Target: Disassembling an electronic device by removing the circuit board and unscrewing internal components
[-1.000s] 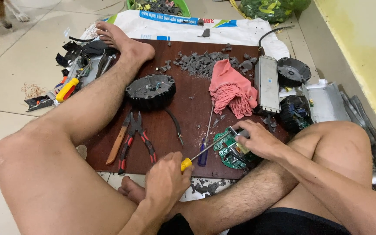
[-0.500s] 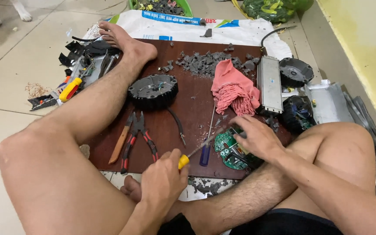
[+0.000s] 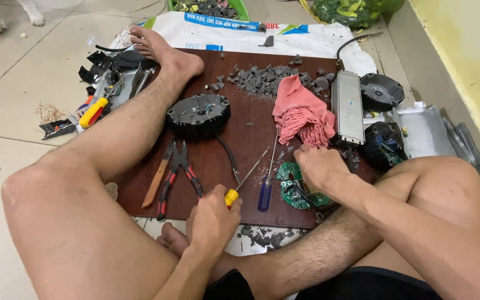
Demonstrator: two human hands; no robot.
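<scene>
My left hand is shut on a yellow-handled screwdriver; its thin shaft slants up and right over the brown board. My right hand rests on a round green circuit board at the board's near right and presses on it. Whether its fingers grip the circuit board is hidden. A blue-handled screwdriver lies between my two hands, just left of the green circuit board.
Red-handled pliers and a brown-handled tool lie at near left. A black round housing, grey rubble, a pink rag, a grey metal box and black round parts ring the board. My legs frame both sides.
My left hand has pulled the yellow screwdriver back and left, so its tip is off the green circuit board. My right hand stays on the circuit board.
</scene>
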